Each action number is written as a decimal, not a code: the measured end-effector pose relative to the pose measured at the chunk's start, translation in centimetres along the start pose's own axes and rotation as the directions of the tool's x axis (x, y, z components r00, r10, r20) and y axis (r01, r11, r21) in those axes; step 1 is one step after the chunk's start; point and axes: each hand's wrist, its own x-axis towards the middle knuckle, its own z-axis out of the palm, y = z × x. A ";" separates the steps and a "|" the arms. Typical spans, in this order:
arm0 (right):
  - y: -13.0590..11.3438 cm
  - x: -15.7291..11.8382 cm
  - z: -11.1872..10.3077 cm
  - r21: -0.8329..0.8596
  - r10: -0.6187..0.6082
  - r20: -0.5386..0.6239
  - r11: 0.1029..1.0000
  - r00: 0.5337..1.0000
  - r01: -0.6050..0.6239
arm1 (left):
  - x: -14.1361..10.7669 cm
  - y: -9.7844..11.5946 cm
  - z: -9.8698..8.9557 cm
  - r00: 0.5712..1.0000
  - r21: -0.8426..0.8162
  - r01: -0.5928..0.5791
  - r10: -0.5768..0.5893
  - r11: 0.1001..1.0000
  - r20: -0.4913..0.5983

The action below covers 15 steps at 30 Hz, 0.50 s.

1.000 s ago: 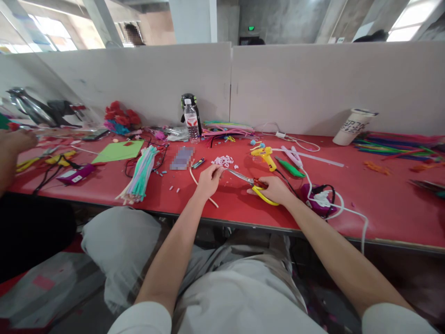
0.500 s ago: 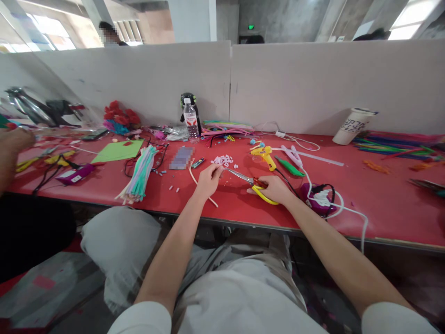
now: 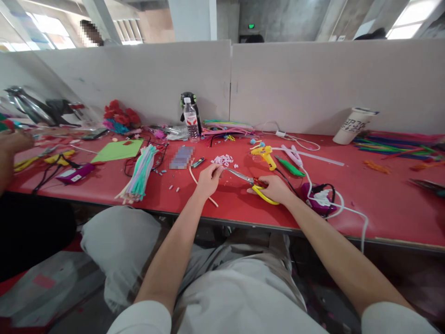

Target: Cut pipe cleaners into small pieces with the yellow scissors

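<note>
My right hand (image 3: 274,188) is closed around the yellow and red handles of a pair of scissors (image 3: 257,185). The metal blades point left, their tips close to the fingers of my left hand (image 3: 209,178). Those left fingers are pinched together; whatever they hold is too small to make out. Just behind them lies a heap of small pale pink cut pieces (image 3: 224,160). A cream pipe cleaner (image 3: 193,173) runs on the red table, partly hidden behind my left wrist.
A bundle of pastel pipe cleaners (image 3: 141,174) lies left, near green sheets (image 3: 118,149). A water bottle (image 3: 191,121) stands at the back. Right of my hands are a yellow glue gun (image 3: 264,155), a purple power strip (image 3: 313,197) and a tilted cup (image 3: 354,126). A co-worker's hand (image 3: 14,144) is far left.
My hands and the scissors look unmoved. The co-worker's hand at the far left has shifted slightly, and a person behind the partition has moved left.
</note>
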 end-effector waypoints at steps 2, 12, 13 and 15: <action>0.0 0.0 0.0 -0.002 0.000 -0.001 1.000 1.000 0.000 | 0.0 0.1 0.0 1.000 0.003 -0.005 0.005 1.000 0.000; 0.4 0.3 0.2 -0.007 -0.002 -0.013 1.000 1.000 0.002 | 0.0 0.0 0.0 1.000 -0.012 0.029 -0.029 1.000 -0.005; 0.4 0.3 0.3 -0.008 0.000 -0.013 1.000 1.000 0.000 | 0.0 0.0 0.0 1.000 -0.015 0.028 -0.028 0.999 -0.003; 0.5 0.4 0.3 -0.013 0.001 -0.015 1.000 1.000 -0.002 | 0.0 0.0 0.0 1.000 -0.018 0.022 -0.022 1.000 0.000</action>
